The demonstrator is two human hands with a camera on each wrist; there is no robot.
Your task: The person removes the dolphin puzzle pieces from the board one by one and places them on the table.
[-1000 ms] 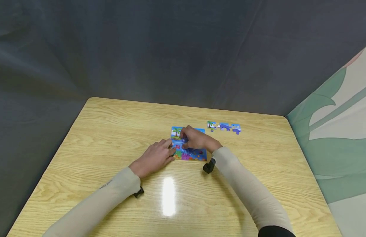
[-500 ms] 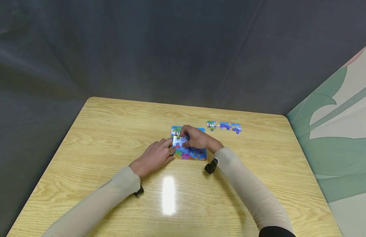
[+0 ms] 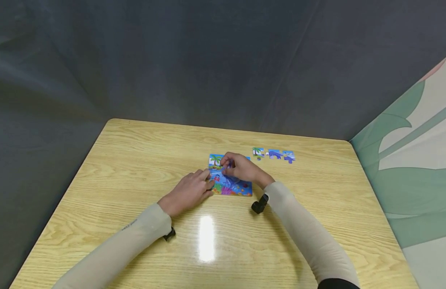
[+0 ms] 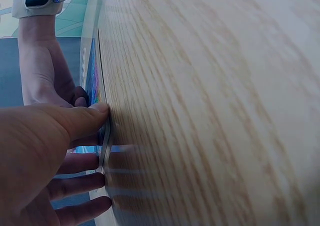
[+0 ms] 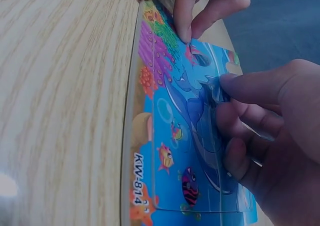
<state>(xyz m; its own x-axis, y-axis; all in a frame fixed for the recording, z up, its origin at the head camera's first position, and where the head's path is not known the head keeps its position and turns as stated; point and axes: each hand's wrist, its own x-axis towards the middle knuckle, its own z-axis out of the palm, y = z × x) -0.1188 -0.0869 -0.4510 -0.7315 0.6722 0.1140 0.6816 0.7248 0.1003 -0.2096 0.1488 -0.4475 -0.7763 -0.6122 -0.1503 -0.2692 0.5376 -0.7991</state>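
A small puzzle board (image 3: 244, 192) lies on the table, printed with a palm tree, coral, fish and a dolphin; its front edge bears "KW-814" in the right wrist view. My left hand (image 3: 189, 192) rests at the board's left edge, fingers extended, with thumb (image 4: 97, 108) and fingertips touching its rim. Over the board's middle, my right hand (image 3: 241, 167) pinches a blue puzzle piece (image 5: 212, 88) between thumb and curled fingers. That piece sits close over the dolphin picture, and the hand hides part of it.
Beyond the board to the right, loose pieces lie on the table: a palm-tree piece (image 3: 258, 152), a whale-coloured blue piece (image 3: 274, 154) and another blue piece (image 3: 289, 156). A dark curtain (image 3: 223, 72) rises behind the table (image 3: 136, 160).
The right hand has shifted slightly to the right, its fingers changing their grip; the pale, shiny piece seen half a second ago at the board's left no longer shows there. The left hand stays put.
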